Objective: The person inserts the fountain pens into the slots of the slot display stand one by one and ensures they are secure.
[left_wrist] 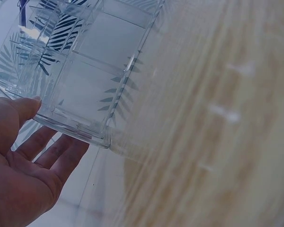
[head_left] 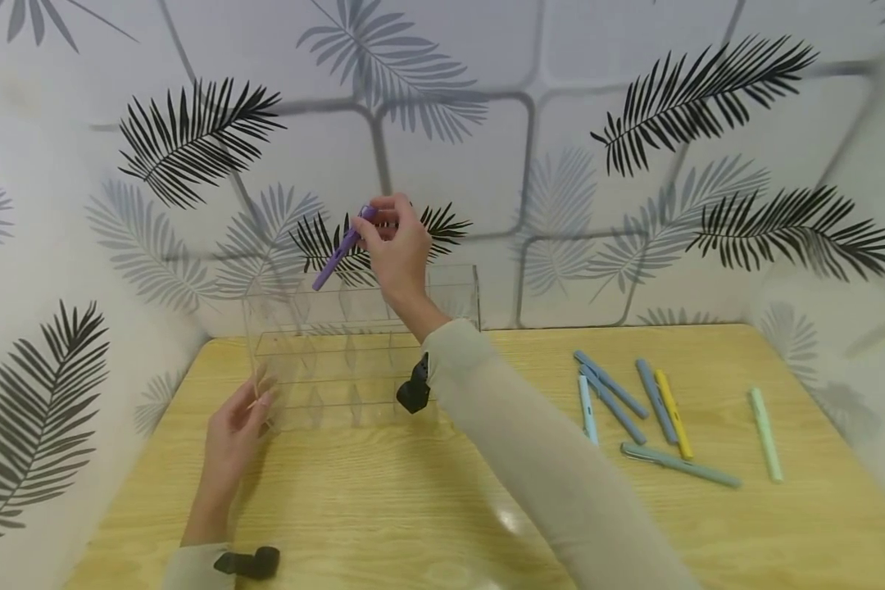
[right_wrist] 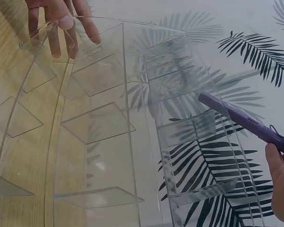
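Note:
A purple pen (head_left: 339, 256) is pinched near its upper end by my right hand (head_left: 403, 250), tilted with its other end down and to the left. In the right wrist view the pen (right_wrist: 241, 118) overlaps the upper part of a clear acrylic organizer (right_wrist: 124, 94). This organizer (head_left: 361, 354) stands on the table against the wall, divided into several compartments. My left hand (head_left: 234, 430) grips its left side. The left wrist view shows the thumb (left_wrist: 27, 108) on one face of the organizer's edge and the fingers (left_wrist: 68, 163) behind it.
On the right of the wooden table (head_left: 354, 508) lie several pens: blue ones (head_left: 656, 401), a light blue one (head_left: 587, 408), a yellow one (head_left: 673, 414), a grey-green one (head_left: 680, 465) and a pale green one (head_left: 766, 434). A leaf-patterned wall covering (head_left: 457, 180) rises behind.

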Demonstrator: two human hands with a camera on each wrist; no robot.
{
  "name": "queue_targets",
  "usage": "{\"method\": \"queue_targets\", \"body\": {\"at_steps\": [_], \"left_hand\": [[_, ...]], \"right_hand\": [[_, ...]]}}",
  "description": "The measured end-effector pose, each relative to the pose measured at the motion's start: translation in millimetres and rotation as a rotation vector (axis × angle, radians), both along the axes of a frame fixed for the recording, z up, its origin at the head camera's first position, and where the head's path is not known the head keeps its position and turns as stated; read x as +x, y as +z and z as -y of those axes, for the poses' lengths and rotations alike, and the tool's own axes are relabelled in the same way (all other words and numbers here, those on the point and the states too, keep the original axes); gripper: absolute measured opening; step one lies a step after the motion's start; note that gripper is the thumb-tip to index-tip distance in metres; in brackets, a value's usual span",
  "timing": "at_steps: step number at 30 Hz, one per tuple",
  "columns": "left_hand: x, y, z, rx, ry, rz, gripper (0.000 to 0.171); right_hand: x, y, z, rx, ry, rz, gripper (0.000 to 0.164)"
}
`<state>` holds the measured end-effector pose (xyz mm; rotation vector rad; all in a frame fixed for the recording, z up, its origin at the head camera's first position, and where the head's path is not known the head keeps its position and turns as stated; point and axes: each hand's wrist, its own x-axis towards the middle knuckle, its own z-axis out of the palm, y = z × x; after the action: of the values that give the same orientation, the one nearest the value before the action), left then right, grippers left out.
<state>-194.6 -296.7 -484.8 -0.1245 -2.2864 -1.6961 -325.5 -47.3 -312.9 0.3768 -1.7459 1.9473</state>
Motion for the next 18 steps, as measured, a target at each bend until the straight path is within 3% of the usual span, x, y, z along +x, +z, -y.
{"method": "queue_targets", "body": {"at_steps": [18], "left_hand": [[-2.7, -3.0, 2.6, -0.01, -0.014, -0.013, 0.045]], "right_hand": [[2.5, -9.8, 5.0, 0.152, 0.09, 0.106, 0.016]]}}
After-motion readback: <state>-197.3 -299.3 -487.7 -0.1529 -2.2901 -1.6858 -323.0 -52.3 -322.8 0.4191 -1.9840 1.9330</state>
